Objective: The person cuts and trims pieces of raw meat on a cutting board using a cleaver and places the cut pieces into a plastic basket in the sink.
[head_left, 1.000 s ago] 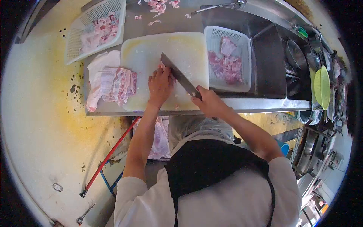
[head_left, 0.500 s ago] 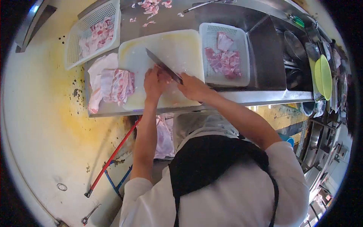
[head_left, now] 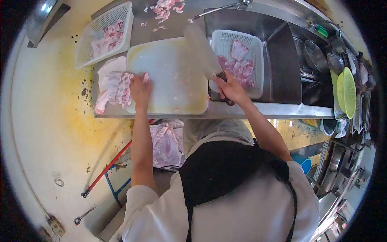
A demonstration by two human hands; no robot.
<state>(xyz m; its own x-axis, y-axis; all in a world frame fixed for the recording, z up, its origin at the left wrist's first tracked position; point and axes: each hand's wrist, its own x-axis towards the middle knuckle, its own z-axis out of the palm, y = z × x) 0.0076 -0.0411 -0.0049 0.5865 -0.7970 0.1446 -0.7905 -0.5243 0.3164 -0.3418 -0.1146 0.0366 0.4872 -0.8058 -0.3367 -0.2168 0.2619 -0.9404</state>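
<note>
My right hand point(head_left: 231, 89) is closed round the dark handle of a cleaver point(head_left: 201, 52). Its broad blade is blurred and points away over the right edge of the white cutting board point(head_left: 167, 80). At the board's left edge my left hand point(head_left: 141, 92) is closed on a piece of raw meat point(head_left: 146, 78), which shows pink by the fingertips; the fingers partly hide it. This hand is right against a slab of raw ribs point(head_left: 120, 88) that lies on the steel counter and reaches the board's left edge.
A white basket point(head_left: 80, 52) of meat pieces stands at the far left. Another white basket point(head_left: 258, 52) with meat sits right of the board, by the sinks point(head_left: 282, 60). Meat scraps point(head_left: 163, 9) lie at the back. More meat point(head_left: 167, 145) is below the counter.
My left hand has moved left from the board's middle to the rib slab. My right hand has swung right with the cleaver, away from the meat. The view has shifted slightly.
</note>
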